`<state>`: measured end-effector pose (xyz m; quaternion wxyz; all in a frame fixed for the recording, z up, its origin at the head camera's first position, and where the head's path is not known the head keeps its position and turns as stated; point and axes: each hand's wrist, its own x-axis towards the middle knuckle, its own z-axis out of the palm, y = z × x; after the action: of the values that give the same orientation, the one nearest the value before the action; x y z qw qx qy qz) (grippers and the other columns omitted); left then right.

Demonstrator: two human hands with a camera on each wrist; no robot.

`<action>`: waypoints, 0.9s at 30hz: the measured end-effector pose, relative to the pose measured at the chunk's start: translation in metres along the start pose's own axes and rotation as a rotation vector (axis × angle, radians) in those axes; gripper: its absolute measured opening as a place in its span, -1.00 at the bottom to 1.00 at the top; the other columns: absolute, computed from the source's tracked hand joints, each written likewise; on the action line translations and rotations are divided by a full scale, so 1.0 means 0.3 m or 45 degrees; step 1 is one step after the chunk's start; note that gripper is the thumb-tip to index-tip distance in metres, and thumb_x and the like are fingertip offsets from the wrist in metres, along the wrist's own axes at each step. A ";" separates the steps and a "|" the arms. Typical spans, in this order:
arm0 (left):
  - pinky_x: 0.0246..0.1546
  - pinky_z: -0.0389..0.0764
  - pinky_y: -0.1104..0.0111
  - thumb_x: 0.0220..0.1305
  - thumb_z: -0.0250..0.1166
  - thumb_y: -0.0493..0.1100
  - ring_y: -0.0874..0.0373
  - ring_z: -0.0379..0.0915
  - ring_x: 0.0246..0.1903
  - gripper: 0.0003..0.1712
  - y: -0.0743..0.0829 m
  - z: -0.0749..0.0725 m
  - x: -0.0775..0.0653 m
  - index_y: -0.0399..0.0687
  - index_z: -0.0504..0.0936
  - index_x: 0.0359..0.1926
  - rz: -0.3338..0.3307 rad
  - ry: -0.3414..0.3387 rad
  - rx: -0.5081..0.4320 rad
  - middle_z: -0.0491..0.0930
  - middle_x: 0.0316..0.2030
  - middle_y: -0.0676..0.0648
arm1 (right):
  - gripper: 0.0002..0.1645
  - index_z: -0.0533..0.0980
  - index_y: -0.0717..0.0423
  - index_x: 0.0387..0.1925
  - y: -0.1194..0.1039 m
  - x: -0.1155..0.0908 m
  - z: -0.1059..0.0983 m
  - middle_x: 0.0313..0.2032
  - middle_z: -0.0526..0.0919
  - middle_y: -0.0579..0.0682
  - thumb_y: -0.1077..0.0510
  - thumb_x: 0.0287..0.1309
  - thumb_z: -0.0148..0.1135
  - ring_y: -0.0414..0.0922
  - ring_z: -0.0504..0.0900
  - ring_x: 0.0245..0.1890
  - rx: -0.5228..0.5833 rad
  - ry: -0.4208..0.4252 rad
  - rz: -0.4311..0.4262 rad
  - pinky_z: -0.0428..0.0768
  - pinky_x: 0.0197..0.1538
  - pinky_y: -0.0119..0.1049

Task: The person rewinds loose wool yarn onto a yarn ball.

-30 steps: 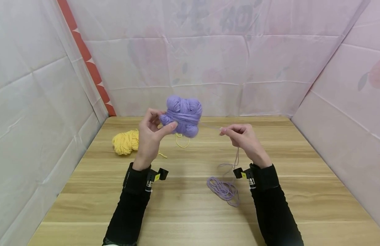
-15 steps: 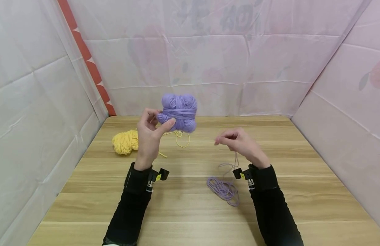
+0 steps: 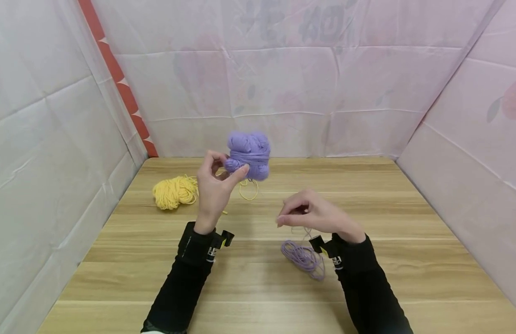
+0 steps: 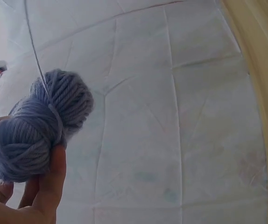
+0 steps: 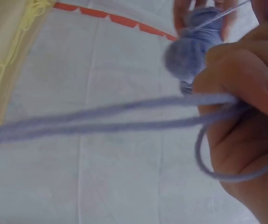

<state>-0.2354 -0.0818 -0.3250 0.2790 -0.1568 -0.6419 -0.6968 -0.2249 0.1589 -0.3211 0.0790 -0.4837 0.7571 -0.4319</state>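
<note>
Above the table my left hand [image 3: 216,188] grips a purple ball of yarn [image 3: 249,155] between thumb and fingers, its middle wrapped by crosswise strands. In the left wrist view one taut strand [image 4: 35,49] runs upward off the yarn ball [image 4: 26,135]. Lower and to the right, my right hand [image 3: 318,213] has curled fingers pinching purple yarn strands; the right wrist view shows the strands [image 5: 124,114] passing into the fist [image 5: 250,88]. A loose purple coil [image 3: 301,257] lies on the table below the right hand.
A yellow yarn ball [image 3: 172,192] rests at the back left of the wooden table [image 3: 258,287], with its loose tail [image 3: 249,191] trailing to the right behind my left hand. White cloth walls [image 3: 283,83] enclose the left, back and right sides.
My right hand has come down and slightly left, nearer the purple coil. The left hand first shifted slightly left, then back right, still holding the yarn ball, which has turned a little.
</note>
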 end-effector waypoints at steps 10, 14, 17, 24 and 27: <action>0.01 0.65 0.21 -0.02 0.38 -0.49 0.09 0.47 -0.02 -0.59 -0.011 0.011 -0.016 -0.30 0.26 -0.33 0.003 -0.326 -0.037 0.47 -0.05 -0.15 | -0.78 0.66 0.14 -0.33 -0.094 -0.084 -0.040 -0.50 0.58 -0.18 0.42 0.22 0.14 -0.22 0.30 -0.57 0.248 0.584 0.004 0.27 -0.54 -0.35; 0.07 0.62 0.21 -0.05 0.39 -0.48 0.10 0.43 0.00 -0.56 -0.017 0.022 -0.025 -0.26 0.23 -0.36 -0.021 -0.490 0.039 0.41 -0.12 -0.12 | -0.79 0.63 0.25 -0.35 -0.114 -0.105 -0.043 -0.55 0.47 -0.12 0.48 0.19 0.11 -0.21 0.29 -0.55 0.308 0.762 -0.098 0.21 -0.52 -0.34; 0.08 0.61 0.26 -0.07 0.39 -0.47 0.07 0.45 -0.03 -0.55 -0.025 0.037 -0.033 -0.24 0.23 -0.36 -0.022 -0.623 0.129 0.43 -0.17 -0.15 | -0.87 0.59 0.39 -0.36 -0.120 -0.117 -0.044 -0.55 0.43 -0.11 0.50 0.17 0.11 -0.21 0.28 -0.56 0.313 0.846 -0.142 0.19 -0.52 -0.34; 0.05 0.63 0.21 -0.14 0.28 -0.58 -0.08 0.49 0.04 -0.30 -0.032 0.075 -0.062 -0.22 0.24 0.06 -0.135 -0.968 0.035 0.48 0.03 -0.30 | -0.89 0.64 0.26 -0.32 -0.110 -0.106 -0.053 -0.54 0.55 -0.14 0.38 0.20 0.19 -0.21 0.32 -0.58 0.247 0.946 -0.030 0.27 -0.53 -0.39; 0.02 0.64 0.18 -0.19 0.23 -0.60 -0.05 0.46 0.04 -0.08 -0.032 0.086 -0.071 -0.19 0.19 0.29 -0.129 -1.091 -0.023 0.45 0.11 -0.30 | -0.90 0.65 0.24 -0.32 -0.100 -0.092 -0.055 -0.57 0.55 -0.14 0.34 0.20 0.22 -0.20 0.33 -0.60 0.194 0.969 0.001 0.30 -0.54 -0.40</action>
<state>-0.2278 -0.0522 -0.3419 -0.0486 -0.4027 -0.7005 -0.5871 -0.1995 0.1858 -0.2973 -0.1717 -0.2814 0.6982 -0.6355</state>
